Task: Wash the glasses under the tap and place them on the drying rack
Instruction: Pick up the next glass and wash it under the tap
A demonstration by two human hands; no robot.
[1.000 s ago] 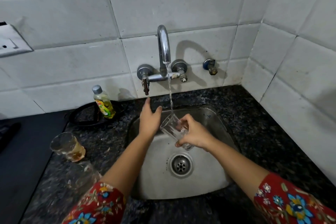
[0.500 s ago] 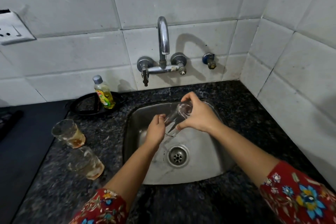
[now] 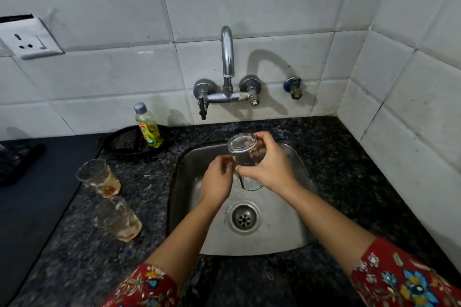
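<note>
Over the sink (image 3: pixel 184 207), the left hand (image 3: pixel 217 183) curled its fingers round the clear glass (image 3: pixel 243 156). The right hand (image 3: pixel 270 169) gripped its other side, thumb underneath. The tap (image 3: pixel 227 57) stood behind, above them.

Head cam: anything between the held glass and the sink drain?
Nothing. The head view shows only the bare steel floor of the sink between the glass, gripped by the right hand, and the drain.
</note>
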